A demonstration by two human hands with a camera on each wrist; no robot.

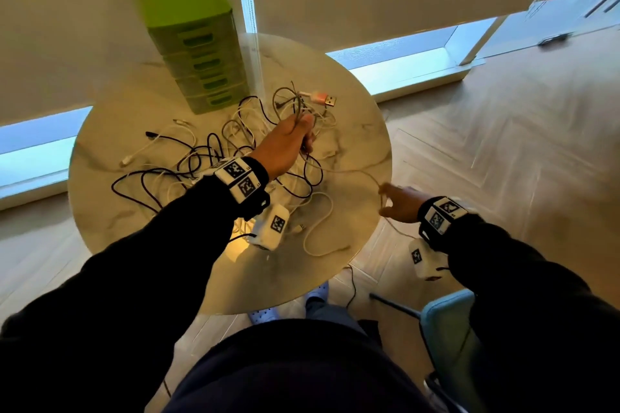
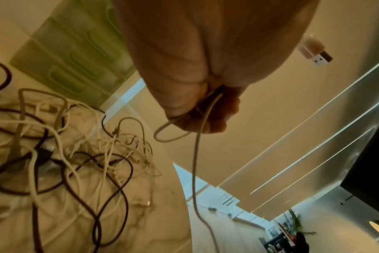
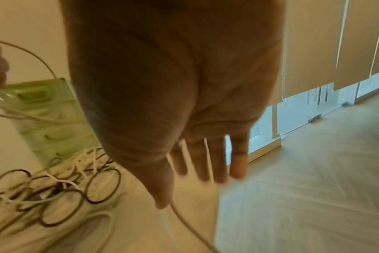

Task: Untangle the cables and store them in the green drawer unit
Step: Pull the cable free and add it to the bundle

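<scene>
A green drawer unit (image 1: pixel 188 30) (image 2: pixel 76 56) (image 3: pixel 43 116) stands at the back left of the round marble table (image 1: pixel 352 131), all drawers closed. In front of it lies a tangle of black and white cables (image 1: pixel 208 157) (image 2: pixel 76 162) (image 3: pixel 54 188). My left hand (image 1: pixel 295 134) (image 2: pixel 201 116) is raised over the tangle and grips a thin grey cable (image 1: pixel 355 173) (image 2: pixel 195 171) (image 3: pixel 184 220), whose loops stick up above the fist beside a pink USB plug (image 1: pixel 322 99) (image 2: pixel 316 51). The cable runs down to my right hand (image 1: pixel 397 206) (image 3: pixel 206 162) at the table's right edge, where it brushes the thumb; those fingers are straight and spread.
A light blue chair (image 1: pixel 449 339) stands at my right, close to the table's front edge. A white loop of cable (image 1: pixel 322 228) lies near the front of the table. Wooden floor lies to the right, and blinds hang over low windows behind.
</scene>
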